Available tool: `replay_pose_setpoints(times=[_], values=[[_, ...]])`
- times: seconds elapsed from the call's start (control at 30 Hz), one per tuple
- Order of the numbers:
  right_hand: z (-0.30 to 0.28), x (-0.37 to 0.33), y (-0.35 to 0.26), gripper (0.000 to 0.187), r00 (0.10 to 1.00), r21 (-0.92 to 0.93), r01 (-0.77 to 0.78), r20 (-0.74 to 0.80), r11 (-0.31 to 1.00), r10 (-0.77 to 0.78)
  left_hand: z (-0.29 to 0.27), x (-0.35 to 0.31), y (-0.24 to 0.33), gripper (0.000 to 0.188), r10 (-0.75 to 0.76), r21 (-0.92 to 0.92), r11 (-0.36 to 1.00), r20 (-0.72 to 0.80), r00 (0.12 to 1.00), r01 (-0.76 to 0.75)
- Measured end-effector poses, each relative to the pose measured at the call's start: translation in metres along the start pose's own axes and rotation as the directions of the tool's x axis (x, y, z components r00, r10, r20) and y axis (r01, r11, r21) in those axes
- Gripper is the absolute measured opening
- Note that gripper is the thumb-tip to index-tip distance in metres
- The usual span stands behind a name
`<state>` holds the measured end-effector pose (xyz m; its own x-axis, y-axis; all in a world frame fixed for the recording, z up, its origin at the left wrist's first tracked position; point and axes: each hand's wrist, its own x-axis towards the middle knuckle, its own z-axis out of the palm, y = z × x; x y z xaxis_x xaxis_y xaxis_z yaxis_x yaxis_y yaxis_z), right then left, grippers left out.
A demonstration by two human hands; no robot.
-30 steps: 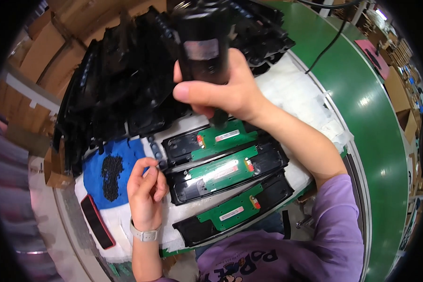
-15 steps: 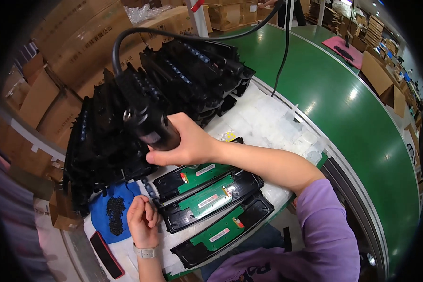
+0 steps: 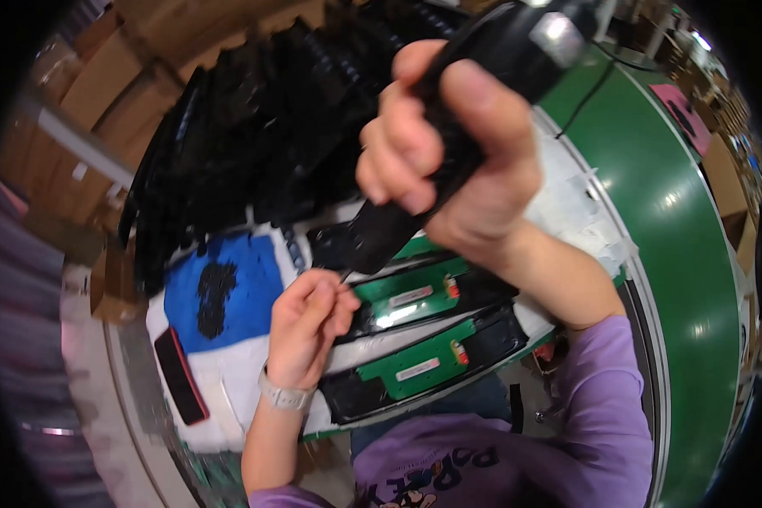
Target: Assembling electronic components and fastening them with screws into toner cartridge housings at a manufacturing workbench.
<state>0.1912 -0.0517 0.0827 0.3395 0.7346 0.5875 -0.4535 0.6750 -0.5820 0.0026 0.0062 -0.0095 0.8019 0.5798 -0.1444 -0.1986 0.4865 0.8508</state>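
My right hand is wrapped round a black corded electric screwdriver, tilted with its bit end pointing down and left. The fingers of my left hand are pinched together right at the thin tip of the screwdriver; what they hold, if anything, is too small to make out. Below and beside them lie long black panels fitted with green circuit boards: a middle panel and a near panel. A further black panel is mostly hidden behind the screwdriver and my right hand.
Left of the panels, a pile of small black screws rests on a blue cloth. A red-edged phone lies close by. Stacked black plastic housings fill the far side. A green conveyor belt curves along the right.
The screwdriver has swung up and right toward me, its bit now at my left fingertips. My left hand has moved right and up from beside the blue cloth. The view has shifted.
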Motion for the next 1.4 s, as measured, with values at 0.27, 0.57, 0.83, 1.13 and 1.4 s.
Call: replay_pose_setpoints(times=[0.27,0.57,0.83,1.13,1.4], values=[[0.001,-0.006,0.009,0.037,0.998,-0.055,-0.035,0.041,0.998,0.037,-0.004,-0.003,-0.001,0.014,-0.017,-0.043,0.999,-0.007,1.000,0.017],[0.004,-0.011,0.012,0.035,0.995,-0.197,-0.096,-0.003,0.976,0.097,-0.005,-0.003,-0.006,0.013,0.011,-0.021,1.000,-0.021,1.000,-0.012],[0.005,-0.011,0.011,0.035,0.998,-0.079,-0.065,-0.019,0.995,0.064,-0.003,-0.006,-0.004,0.016,0.000,0.015,1.000,-0.036,0.999,0.001],[-0.027,0.003,0.020,0.019,0.987,-0.425,-0.151,-0.010,0.892,0.162,-0.014,0.002,0.006,0.025,0.082,0.154,0.987,-0.178,0.981,-0.054],[-0.029,0.002,0.029,0.019,0.980,-0.398,-0.191,-0.019,0.897,0.199,-0.023,0.007,0.012,0.012,0.174,0.242,0.963,-0.219,0.960,-0.119]])
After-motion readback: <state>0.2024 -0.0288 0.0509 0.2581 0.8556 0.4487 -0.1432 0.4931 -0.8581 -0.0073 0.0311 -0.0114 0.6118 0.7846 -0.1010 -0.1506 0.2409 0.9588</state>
